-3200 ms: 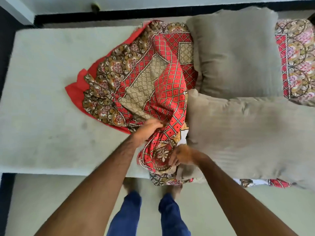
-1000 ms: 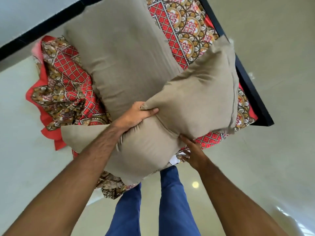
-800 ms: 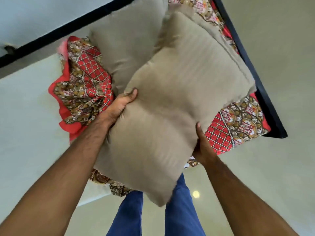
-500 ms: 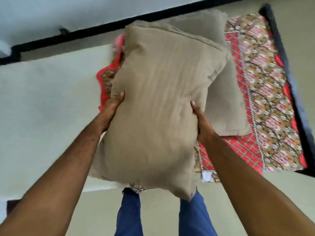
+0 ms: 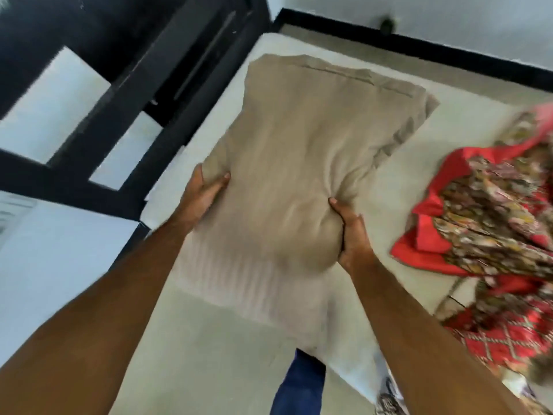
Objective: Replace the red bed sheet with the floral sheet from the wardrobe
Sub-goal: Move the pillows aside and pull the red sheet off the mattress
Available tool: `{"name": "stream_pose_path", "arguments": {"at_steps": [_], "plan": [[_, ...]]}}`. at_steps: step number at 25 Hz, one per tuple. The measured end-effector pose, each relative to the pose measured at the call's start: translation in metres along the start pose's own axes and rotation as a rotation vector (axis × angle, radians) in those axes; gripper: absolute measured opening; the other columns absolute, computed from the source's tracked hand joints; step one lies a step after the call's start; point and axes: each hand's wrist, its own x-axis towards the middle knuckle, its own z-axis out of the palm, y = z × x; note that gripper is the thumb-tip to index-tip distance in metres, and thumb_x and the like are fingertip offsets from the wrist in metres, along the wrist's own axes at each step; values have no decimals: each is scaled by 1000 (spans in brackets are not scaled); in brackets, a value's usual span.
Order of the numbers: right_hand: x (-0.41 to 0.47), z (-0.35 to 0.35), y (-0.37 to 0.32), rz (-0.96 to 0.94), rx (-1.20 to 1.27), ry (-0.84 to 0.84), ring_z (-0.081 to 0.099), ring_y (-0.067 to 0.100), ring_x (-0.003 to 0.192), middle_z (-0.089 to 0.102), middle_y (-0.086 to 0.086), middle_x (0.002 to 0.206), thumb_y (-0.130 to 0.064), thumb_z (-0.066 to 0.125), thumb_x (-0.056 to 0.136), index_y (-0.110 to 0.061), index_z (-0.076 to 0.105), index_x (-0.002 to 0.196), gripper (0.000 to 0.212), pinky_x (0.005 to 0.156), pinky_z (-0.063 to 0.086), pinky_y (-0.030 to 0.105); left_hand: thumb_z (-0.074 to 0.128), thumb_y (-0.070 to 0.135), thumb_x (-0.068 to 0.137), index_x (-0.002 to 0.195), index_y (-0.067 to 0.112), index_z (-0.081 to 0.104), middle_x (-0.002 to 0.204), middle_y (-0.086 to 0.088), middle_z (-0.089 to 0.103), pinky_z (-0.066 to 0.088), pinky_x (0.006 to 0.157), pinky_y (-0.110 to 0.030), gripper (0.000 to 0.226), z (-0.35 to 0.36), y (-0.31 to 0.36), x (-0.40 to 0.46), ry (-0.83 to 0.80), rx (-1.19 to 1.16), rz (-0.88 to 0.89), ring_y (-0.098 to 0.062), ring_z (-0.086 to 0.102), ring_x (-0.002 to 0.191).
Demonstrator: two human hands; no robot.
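Observation:
I hold a tan pillow up in front of me over the bare pale mattress. My left hand grips its left edge, thumb on top. My right hand grips its right edge, bunching the cloth. The red patterned bed sheet lies crumpled in a heap on the right side of the mattress, blurred by motion. No floral sheet from the wardrobe is in view.
A black bed frame end with pale panels stands at the upper left. A black skirting runs along the white wall behind the bed. Pale floor shows at the left, and my blue trouser leg below.
I have swung left with the pillow in both hands. The second pillow has left the view, the red sheet now sits at the right, and the black bed end has appeared at the left.

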Motion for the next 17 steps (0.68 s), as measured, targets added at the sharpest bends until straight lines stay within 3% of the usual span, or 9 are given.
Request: {"name": "stream_pose_path", "arguments": {"at_steps": [2,5,8,11,14,17], "plan": [[39,51,25,-3,-101,-44,71,24,108,73,5,119,-32,78,84,-17,64,129,50,92,58,44,65,39,96,147,21,38,134,10,50,36,95,-18,61,-34,-23,47,91,60,59,-10,50,122],[89,73,57,67,-508,10,65,21,113,66,3,128,-56,77,80,-16,55,134,71,99,54,44,65,24,89,157,7,18,160,-9,25,28,114,-28,85,-46,-66,95,-64,237,114,-23,29,147],[102,59,68,235,-715,33,64,23,93,66,13,121,-30,66,96,-11,52,135,46,88,53,37,60,43,81,158,17,21,166,-19,7,19,119,-52,91,5,-106,77,-350,505,77,-36,9,153],[83,34,51,291,-744,-35,67,25,88,69,14,106,-13,56,101,-11,58,123,22,79,53,33,54,29,87,152,28,35,166,-11,11,5,115,-67,68,69,-101,30,-246,732,184,-31,5,154],[59,-9,21,264,-658,-32,64,29,87,68,15,98,-5,47,102,-9,60,112,16,71,47,29,56,20,82,139,28,52,159,-5,32,16,118,-52,58,125,-72,1,-346,725,475,-27,24,149],[32,-86,-24,126,-626,76,67,24,82,72,11,91,-3,51,100,-9,62,112,17,70,49,28,55,17,87,135,25,56,149,0,45,31,112,-37,49,198,-34,-32,-604,526,544,-22,39,140]]}}
